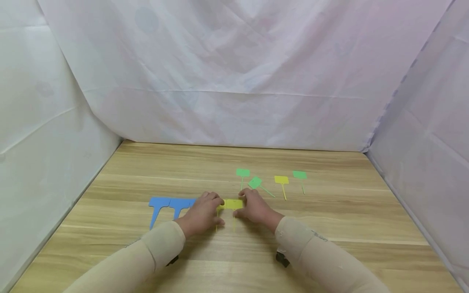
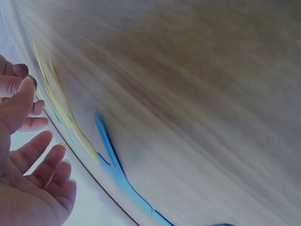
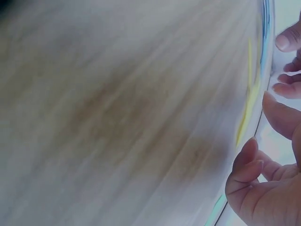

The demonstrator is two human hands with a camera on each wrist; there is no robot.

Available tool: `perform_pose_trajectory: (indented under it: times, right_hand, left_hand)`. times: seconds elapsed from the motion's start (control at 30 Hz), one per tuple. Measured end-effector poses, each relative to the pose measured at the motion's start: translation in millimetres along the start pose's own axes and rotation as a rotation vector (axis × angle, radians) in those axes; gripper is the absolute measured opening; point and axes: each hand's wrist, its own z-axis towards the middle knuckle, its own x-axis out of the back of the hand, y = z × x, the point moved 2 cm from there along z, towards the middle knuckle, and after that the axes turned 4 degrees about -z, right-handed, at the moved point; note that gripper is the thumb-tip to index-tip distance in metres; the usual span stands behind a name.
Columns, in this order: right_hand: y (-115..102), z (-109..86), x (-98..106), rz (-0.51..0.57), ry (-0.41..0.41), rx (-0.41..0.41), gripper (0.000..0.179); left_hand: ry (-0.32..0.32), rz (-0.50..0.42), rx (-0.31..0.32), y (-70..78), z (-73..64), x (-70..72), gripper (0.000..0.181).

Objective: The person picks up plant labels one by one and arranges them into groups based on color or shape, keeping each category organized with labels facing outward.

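Two yellow T-shaped plant labels lie side by side on the wooden table between both hands. My left hand is over the left yellow label and partly hides it. Its thumb and fingers are spread apart in the left wrist view. My right hand is at the right end of the other yellow label, fingertips at its upper corner and thumb near its stem. In the right wrist view the right thumb stands apart from bent fingers. Left of them, blue T-shaped labels form a row, partly hidden by my left hand.
Farther back lie a green label, a tilted green label, another yellow label and a third green one. White cloth hangs behind the wooden table and along both sides.
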Motion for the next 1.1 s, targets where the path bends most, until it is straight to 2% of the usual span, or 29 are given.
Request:
perform_pose_trajectory:
  times: [0.3, 0.47, 0.67, 1.1]
  right_hand:
    - [3.6, -0.3, 9.6, 0.005, 0.058, 0.047, 0.058]
    - [7.3, -4.4, 15.6, 0.056, 0.081, 0.078, 0.053]
    - [14.5, -9.0, 23.4, 0.101, 0.105, 0.116, 0.050]
    - [36.1, -22.0, 41.9, 0.126, 0.141, 0.093, 0.051]
  left_hand:
    - [-0.034, 0.010, -0.015, 7.5, 4.4, -2.1, 0.051]
    - [-0.071, 0.026, -0.026, 13.4, 6.1, -3.1, 0.053]
    - [-0.079, 0.053, -0.042, 18.5, 7.8, -4.3, 0.055]
    - [-0.126, 0.119, -0.027, 26.9, 11.7, -11.2, 0.061]
